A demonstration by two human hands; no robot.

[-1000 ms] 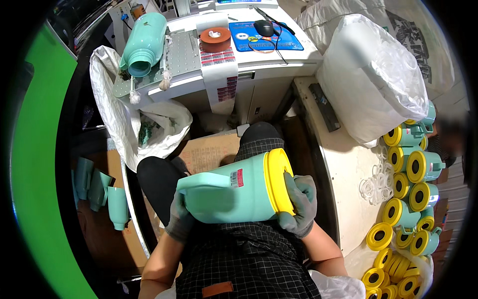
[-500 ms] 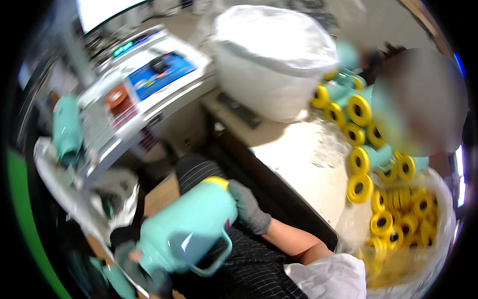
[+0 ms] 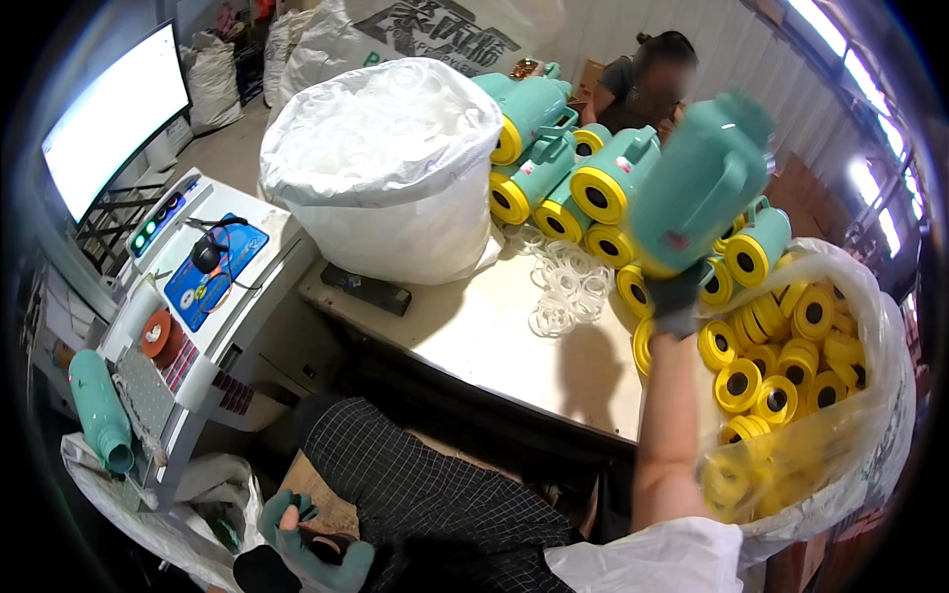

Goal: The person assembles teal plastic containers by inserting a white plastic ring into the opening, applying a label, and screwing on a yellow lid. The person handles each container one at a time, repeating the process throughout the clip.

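Observation:
My right hand (image 3: 680, 298), in a grey glove, is raised over the right part of the table with its fingers round the yellow base end of a turquoise thermos jug (image 3: 697, 188). The jug is tilted and slightly blurred, its neck up and its handle toward the right. Behind and below it lie several more turquoise jugs (image 3: 623, 168) on their sides, stacked with yellow bases facing me. Low over my lap, my left hand (image 3: 314, 549) is gloved with bare fingertips showing; its fingers are curved apart and nothing is visible in them.
A white sack of translucent rings (image 3: 381, 212) stands on the table, with loose rings (image 3: 571, 287) beside it. At right is a plastic-lined container (image 3: 885, 395) of yellow bases. A workstation (image 3: 267, 267) with a screen (image 3: 114, 119) and another jug (image 3: 99, 405) are at left. Across the table sits a person (image 3: 643, 89).
The jug has gone from my lap, where both hands held it, up and right over the stack in my right hand alone. My left hand has let go. The view has shifted.

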